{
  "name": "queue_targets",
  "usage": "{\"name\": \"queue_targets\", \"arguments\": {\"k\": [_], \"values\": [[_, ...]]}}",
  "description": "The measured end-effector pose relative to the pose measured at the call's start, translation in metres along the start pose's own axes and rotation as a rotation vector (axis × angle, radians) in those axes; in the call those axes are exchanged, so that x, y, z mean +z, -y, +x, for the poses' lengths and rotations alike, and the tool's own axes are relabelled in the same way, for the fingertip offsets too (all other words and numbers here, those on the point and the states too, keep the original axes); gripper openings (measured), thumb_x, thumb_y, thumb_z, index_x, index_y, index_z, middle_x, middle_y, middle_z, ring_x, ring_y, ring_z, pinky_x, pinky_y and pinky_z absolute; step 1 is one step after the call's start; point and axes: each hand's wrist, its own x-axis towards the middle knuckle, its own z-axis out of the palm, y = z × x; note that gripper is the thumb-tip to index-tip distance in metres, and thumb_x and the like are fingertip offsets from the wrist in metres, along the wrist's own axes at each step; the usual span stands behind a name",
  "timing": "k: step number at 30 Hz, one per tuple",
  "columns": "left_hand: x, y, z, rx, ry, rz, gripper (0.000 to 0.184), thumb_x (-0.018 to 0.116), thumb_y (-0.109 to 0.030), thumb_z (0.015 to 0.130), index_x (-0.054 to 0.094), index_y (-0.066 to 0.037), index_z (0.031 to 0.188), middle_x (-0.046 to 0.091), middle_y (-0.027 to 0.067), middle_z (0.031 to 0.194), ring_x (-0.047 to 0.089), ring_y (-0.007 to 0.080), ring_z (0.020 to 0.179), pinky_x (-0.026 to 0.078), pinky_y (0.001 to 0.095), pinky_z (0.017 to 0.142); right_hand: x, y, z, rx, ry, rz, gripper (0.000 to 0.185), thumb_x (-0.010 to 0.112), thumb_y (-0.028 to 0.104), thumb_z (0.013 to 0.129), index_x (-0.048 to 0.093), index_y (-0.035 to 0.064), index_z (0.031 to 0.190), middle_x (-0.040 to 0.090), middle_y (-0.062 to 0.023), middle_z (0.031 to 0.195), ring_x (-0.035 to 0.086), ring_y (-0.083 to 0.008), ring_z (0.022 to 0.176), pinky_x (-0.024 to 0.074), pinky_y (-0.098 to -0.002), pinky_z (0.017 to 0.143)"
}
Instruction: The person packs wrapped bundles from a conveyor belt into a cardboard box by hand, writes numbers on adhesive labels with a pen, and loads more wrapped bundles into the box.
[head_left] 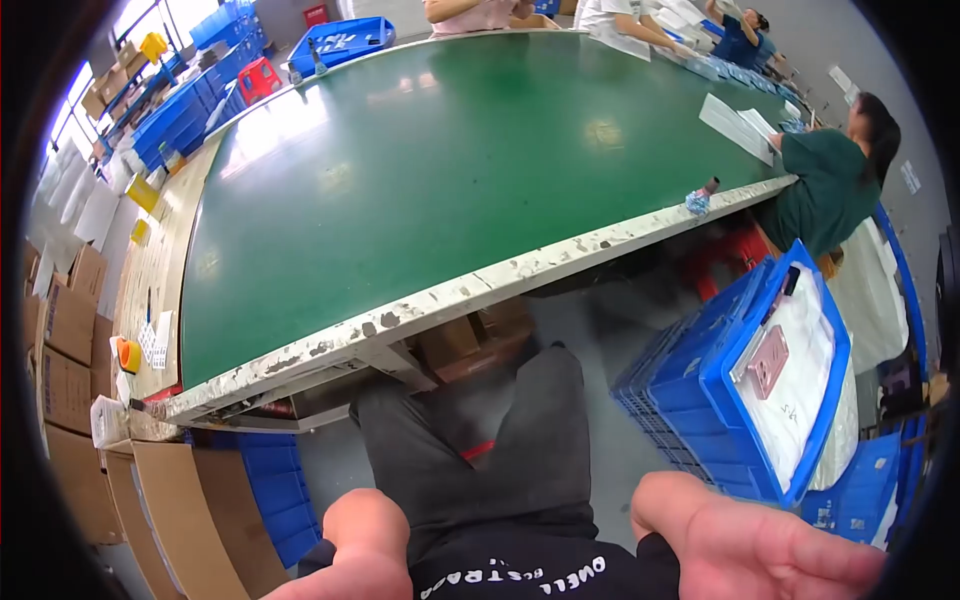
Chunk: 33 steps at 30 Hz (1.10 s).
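My right hand (pixel 775 548) is at the lower right, palm up with its fingers stretched out and nothing in it. It is just in front of a blue crate (pixel 705 385), whose top holds white sheets (pixel 800 400) and a pink phone (pixel 768 362). At the lower left only the wrist and part of the palm of my left hand (pixel 350 575) show; its fingers lie beyond the bottom edge. Both hands are over my lap, apart from the green table (pixel 430 200) in front of me.
Cardboard boxes (pixel 190 510) stand at my left, below a wooden side bench (pixel 160 290) with an orange tape dispenser (pixel 128 355). A person in a dark green shirt (pixel 825 185) sits at the right table edge, near a small wrapped item (pixel 700 200). Other people work at the far side.
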Motion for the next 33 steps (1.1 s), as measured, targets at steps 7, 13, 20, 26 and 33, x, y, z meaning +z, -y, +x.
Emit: {"name": "queue_targets", "arguments": {"k": [7,13,20,26,33], "values": [[-0.009,0.000,-0.001,-0.134,-0.062,-0.294,0.040,0.049,-0.029,0.098,0.057,-0.006,0.130,0.058,0.0077,0.136,0.049,0.0228,0.128,0.036,0.0426,0.107,-0.026,0.064,-0.004,-0.076,-0.047,-0.758,0.052,0.039,0.027,0.103,0.027,0.0081,0.150,0.023,-0.0006,0.159,0.020,-0.0077,0.141,0.0171,-0.0293,0.120],[-0.101,-0.067,-0.025,-0.152,0.152,0.411,0.057,0.051,-0.042,0.092,0.050,-0.005,0.136,0.052,0.0205,0.136,0.050,0.0324,0.123,0.038,0.0475,0.101,-0.048,0.039,-0.069,-0.197,-0.322,-0.624,0.032,0.046,0.032,0.100,0.065,0.0058,0.101,0.063,-0.0098,0.084,0.064,-0.0171,0.077,0.0515,-0.0245,0.068],[-0.188,-0.117,-0.233,-1.206,0.235,1.064,0.017,0.047,-0.009,0.088,0.054,0.005,0.084,0.054,0.0149,0.079,0.053,0.0259,0.077,0.042,0.0345,0.071,-0.107,0.087,-0.317,1.727,0.287,-0.887,0.058,0.066,0.024,0.086,0.045,0.0018,0.136,0.047,-0.0236,0.137,0.050,-0.0371,0.122,0.0423,-0.0433,0.102],[-0.222,-0.177,-0.318,-1.250,1.023,1.467,0.030,0.050,-0.026,0.095,0.062,-0.004,0.112,0.060,0.0148,0.121,0.053,0.0361,0.116,0.040,0.0473,0.095,-0.060,0.087,-0.378,2.170,0.540,-1.039,0.095,0.065,0.046,0.084,0.015,0.0074,0.154,0.022,-0.0335,0.151,0.032,-0.0527,0.135,0.0359,-0.0551,0.107],[-0.242,-0.155,-0.315,-1.666,1.068,1.859,0.055,0.053,-0.039,0.097,0.044,-0.008,0.142,0.046,0.0215,0.142,0.049,0.0389,0.124,0.041,0.0518,0.101,-0.053,0.018,-0.375,2.345,0.673,-0.978,0.119,0.073,0.054,0.076,-0.002,0.0073,0.156,0.010,-0.0334,0.156,0.025,-0.0591,0.136,0.0294,-0.0734,0.101]]}}
